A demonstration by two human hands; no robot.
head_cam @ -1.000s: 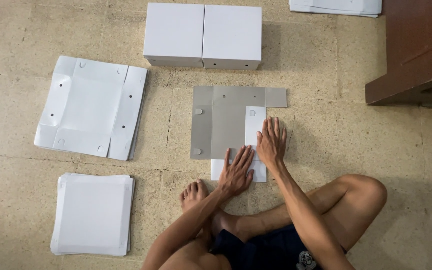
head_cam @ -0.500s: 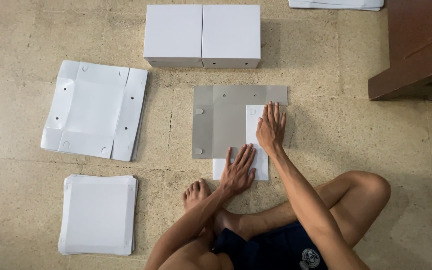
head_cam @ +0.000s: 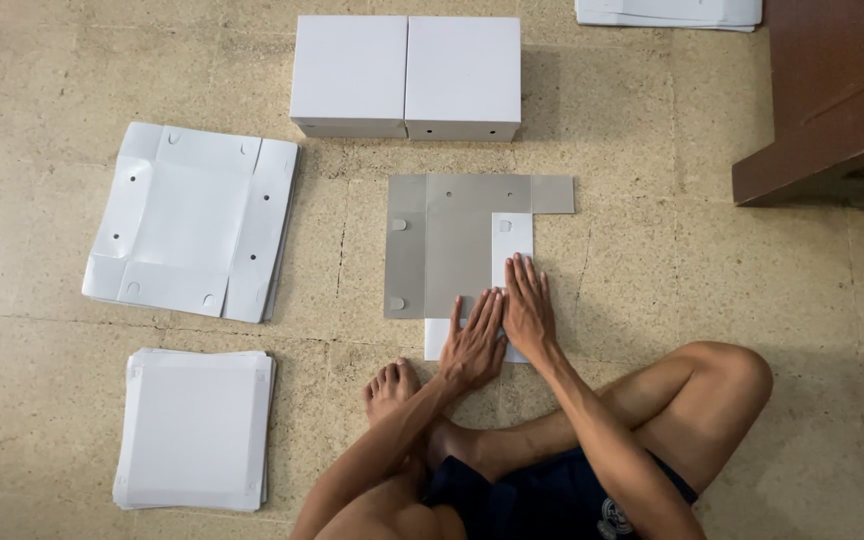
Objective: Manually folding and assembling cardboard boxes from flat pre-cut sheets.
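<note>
A flat grey cardboard box blank [head_cam: 452, 250] lies on the floor in front of me, with white flaps folded over its right and near edges. My left hand [head_cam: 474, 345] presses flat on the near white flap, fingers together. Right beside it, my right hand [head_cam: 528, 308] presses flat on the lower end of the right white flap [head_cam: 512, 235]. Both palms face down and neither hand grips anything. My crossed legs and a bare foot [head_cam: 390, 388] sit just below the blank.
Two assembled white boxes [head_cam: 407, 75] stand side by side at the far edge. A stack of unfolded white blanks [head_cam: 192, 222] lies to the left, a stack of square white sheets [head_cam: 195, 428] at lower left. More white sheets [head_cam: 667, 12] top right; dark wooden furniture [head_cam: 832, 95] at right.
My right hand has slid back toward me along the right flap and now lies next to my left hand. The left hand has edged slightly forward.
</note>
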